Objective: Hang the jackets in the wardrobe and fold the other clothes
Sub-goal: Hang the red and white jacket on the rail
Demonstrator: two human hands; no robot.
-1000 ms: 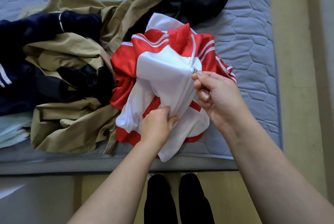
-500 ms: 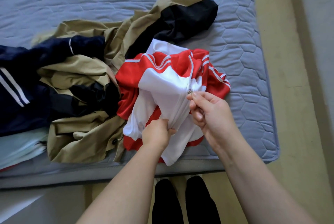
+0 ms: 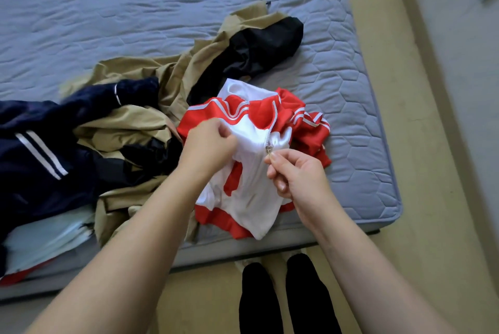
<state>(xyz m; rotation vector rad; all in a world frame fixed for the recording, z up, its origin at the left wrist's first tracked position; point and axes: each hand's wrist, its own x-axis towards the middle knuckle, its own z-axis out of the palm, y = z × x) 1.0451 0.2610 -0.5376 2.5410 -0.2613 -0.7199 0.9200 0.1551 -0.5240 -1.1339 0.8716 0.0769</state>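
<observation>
- Red jacket (image 3: pixel 251 188): crumpled at the front edge of the bed (image 3: pixel 162 9), near the right corner. Its white hem overhangs that edge.
- Left hand (image 3: pixel 209 144): fingers curled, gripping white fabric just left of the zip.
- Right hand (image 3: pixel 295 175): thumb and forefinger pinch the zip pull (image 3: pixel 269 149); remaining fingers loosely curled.
- Tan coat (image 3: pixel 129 128): heaped left of the red jacket, touching it.
- Navy jacket (image 3: pixel 40 150): further left along the front edge, overlapping the tan coat.

Single head camera, facing forward-down, close above clothes pile (image 3: pixel 151 128) on mattress (image 3: pixel 162 9).
</observation>
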